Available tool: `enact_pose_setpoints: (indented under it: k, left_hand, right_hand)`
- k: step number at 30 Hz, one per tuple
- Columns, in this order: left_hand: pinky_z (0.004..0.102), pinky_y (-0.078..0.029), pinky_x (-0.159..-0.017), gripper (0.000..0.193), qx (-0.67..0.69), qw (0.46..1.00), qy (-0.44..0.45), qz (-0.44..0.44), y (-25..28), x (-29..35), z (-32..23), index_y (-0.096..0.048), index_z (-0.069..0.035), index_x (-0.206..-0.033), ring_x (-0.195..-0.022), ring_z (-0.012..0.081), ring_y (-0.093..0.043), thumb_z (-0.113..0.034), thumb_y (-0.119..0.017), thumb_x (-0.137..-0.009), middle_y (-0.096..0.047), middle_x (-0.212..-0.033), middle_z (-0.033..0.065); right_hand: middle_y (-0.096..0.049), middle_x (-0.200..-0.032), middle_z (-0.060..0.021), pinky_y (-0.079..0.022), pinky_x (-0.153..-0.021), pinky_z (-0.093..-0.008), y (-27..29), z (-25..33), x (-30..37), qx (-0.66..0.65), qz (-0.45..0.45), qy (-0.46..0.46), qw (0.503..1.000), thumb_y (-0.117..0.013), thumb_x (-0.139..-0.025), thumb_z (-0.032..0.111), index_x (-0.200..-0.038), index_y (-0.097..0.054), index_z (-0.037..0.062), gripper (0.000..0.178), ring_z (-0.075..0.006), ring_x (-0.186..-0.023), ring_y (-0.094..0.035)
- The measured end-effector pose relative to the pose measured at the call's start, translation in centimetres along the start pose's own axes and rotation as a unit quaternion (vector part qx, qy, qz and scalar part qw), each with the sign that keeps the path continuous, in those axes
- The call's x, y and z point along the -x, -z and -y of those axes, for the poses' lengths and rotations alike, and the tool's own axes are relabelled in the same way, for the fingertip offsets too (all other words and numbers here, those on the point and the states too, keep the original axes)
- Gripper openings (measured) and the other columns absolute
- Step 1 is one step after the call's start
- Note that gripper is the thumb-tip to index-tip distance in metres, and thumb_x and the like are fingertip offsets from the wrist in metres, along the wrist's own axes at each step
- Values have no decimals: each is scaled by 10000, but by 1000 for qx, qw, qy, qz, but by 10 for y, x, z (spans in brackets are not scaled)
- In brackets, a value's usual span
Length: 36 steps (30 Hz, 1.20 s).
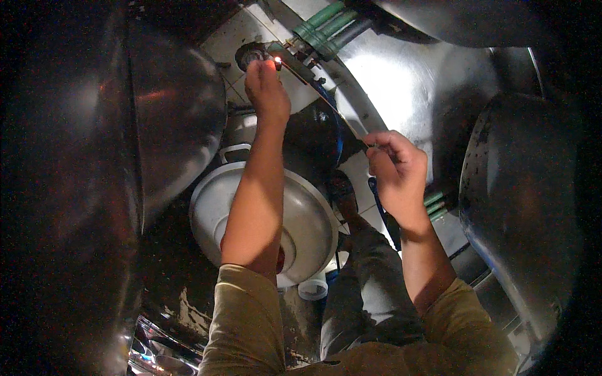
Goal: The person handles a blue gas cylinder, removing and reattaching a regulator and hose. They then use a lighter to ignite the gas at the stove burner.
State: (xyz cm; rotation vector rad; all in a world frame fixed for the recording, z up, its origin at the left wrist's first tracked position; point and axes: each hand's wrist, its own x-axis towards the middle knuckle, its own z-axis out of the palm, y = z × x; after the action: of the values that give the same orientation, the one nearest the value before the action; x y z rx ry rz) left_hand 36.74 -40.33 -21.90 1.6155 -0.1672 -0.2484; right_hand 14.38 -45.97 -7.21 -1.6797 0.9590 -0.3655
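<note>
My left hand [268, 94] is raised at the upper middle, closed around what looks like a lighter [279, 66], mostly hidden by the fingers. A small bright flame [278, 59] shows at its top. My right hand [399, 175] pinches the near end of a long thin stick [342, 118] between thumb and fingers. This stick slants up and left from the right hand, toward the flame. Whether its far end touches the flame I cannot tell. Green pipes [320, 31] of a burner-like fitting lie just beyond the left hand.
Under my left forearm stands a round lidded metal pot [307, 207] with a side handle [235, 149]. Large curved metal vessels rise at the left [179, 113] and right [520, 182]. A white plastic tub [312, 289] sits by my legs [376, 288]. Metalware [166, 360] lies lower left.
</note>
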Motion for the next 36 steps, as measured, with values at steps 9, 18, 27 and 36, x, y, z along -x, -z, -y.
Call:
enact_pose_setpoints:
  k: [9, 18, 27, 36]
  left_hand:
    - [377, -403, -682, 256, -54, 998, -34, -11, 0, 3, -1, -550, 6, -839, -725, 232, -507, -238, -520, -914, -559, -768, 120]
    - [390, -419, -720, 234, -165, 974, -152, -26, 3, 5, 7, -543, 2, -864, -764, 277, -542, -225, -512, -911, -573, -802, 154]
    - [391, -419, -720, 232, -95, 992, -73, -39, 0, 3, 1, -545, 5, -862, -778, 268, -550, -219, -518, -913, -582, -811, 147]
    - [345, -401, -680, 213, -70, 997, -24, -32, -1, 6, -5, -549, -6, -839, -724, 189, -499, -204, -511, -909, -547, -759, 91]
  right_hand:
    - [-620, -651, -77, -422, -523, -266, -1, -3, 2, -4, 3, -17, 1000, -582, -825, -6, -924, -673, 9, 136, -91, -567, -534]
    - [-601, -630, -67, -416, -523, -266, 0, -5, 2, 9, 15, -16, 1000, -582, -830, 6, -930, -669, 11, 132, -91, -566, -524]
    - [-606, -635, -72, -422, -534, -262, -2, -3, 2, 11, 5, -15, 1000, -581, -826, 7, -931, -669, 6, 137, -90, -575, -529]
    - [-597, -630, -49, -413, -529, -255, -2, -4, 3, -10, 10, -28, 1000, -581, -830, 4, -937, -670, 2, 139, -73, -582, -515]
